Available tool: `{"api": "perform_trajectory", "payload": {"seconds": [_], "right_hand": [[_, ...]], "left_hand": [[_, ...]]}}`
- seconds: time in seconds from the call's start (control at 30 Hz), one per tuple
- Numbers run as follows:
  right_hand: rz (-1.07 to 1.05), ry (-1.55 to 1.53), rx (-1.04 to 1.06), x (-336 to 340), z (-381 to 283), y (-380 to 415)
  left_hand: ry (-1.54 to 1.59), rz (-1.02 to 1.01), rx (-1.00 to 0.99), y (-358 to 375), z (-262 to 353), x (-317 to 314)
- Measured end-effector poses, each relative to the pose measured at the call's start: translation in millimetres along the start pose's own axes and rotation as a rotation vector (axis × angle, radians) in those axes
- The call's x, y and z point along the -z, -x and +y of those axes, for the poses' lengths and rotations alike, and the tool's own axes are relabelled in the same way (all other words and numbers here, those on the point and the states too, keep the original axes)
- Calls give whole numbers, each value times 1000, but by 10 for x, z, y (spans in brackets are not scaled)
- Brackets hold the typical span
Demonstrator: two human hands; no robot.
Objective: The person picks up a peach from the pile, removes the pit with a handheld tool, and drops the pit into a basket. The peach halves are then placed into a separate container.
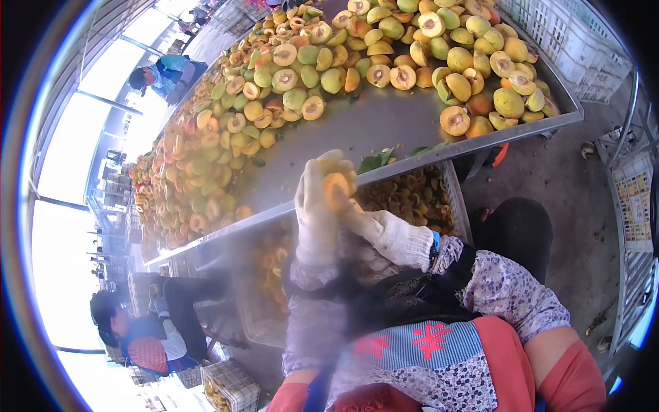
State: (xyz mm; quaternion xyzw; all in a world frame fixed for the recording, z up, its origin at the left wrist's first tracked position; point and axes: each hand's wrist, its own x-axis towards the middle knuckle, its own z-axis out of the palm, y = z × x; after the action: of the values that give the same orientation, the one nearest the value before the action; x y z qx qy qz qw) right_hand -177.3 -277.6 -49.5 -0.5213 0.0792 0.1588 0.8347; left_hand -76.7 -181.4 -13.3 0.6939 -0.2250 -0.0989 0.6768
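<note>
In front of my body, just over the near edge of the metal table, my left hand wears a whitish glove. Its fingers are wrapped round a cut peach half, whose orange flesh faces me. My right hand, in a white knitted glove, meets it from the right. Those fingertips are pressed together against the fruit; whether they grip a small tool is hidden. Heaps of halved yellow-green peaches cover much of the tabletop, with another cluster of peaches at the right corner.
Below the table edge stands a crate of brownish fruit pieces. Green leaves lie by the rim. White plastic crates are stacked at the upper right. One person sits at the lower left, another person farther along the table.
</note>
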Motion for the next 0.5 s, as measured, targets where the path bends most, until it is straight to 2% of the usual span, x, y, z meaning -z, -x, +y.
{"api": "perform_trajectory", "payload": {"seconds": [0.03, 0.1, 0.13, 0.17, 0.23, 0.27, 0.3, 0.33, 0.37, 0.4, 0.43, 0.5], "right_hand": [[-1, 1, 0, -8, -13, -4], [56, 198, 68, -31, -18, 1], [53, 198, 63, -21, 14, -8], [36, 298, 101, 25, 52, -30], [23, 400, 128, 90, 76, -41], [32, 495, 83, 116, 70, -50], [39, 591, 40, 118, 56, -50], [37, 590, 40, 108, 29, -29], [-33, 362, -115, 96, -18, 16], [-102, 133, -268, 92, -47, 45], [-103, 134, -271, 139, -10, 17], [-429, -411, -433, 254, 49, -68]], "left_hand": [[0, 1, -1, -2, -37, 7], [97, 64, -23, 12, -118, 21], [204, 106, 91, 39, -113, -16], [206, 105, 91, 16, -83, 8], [77, -126, 188, -12, -67, 82], [-159, -141, 65, -10, -94, 40], [-159, -140, 70, -13, -95, 55], [-108, -200, 158, -33, -80, 88], [-58, -261, 246, -50, -70, 109], [273, -181, 425, -30, -100, 98], [275, -178, 427, -5, -133, 77], [636, -70, 419, 28, -182, 27]]}}
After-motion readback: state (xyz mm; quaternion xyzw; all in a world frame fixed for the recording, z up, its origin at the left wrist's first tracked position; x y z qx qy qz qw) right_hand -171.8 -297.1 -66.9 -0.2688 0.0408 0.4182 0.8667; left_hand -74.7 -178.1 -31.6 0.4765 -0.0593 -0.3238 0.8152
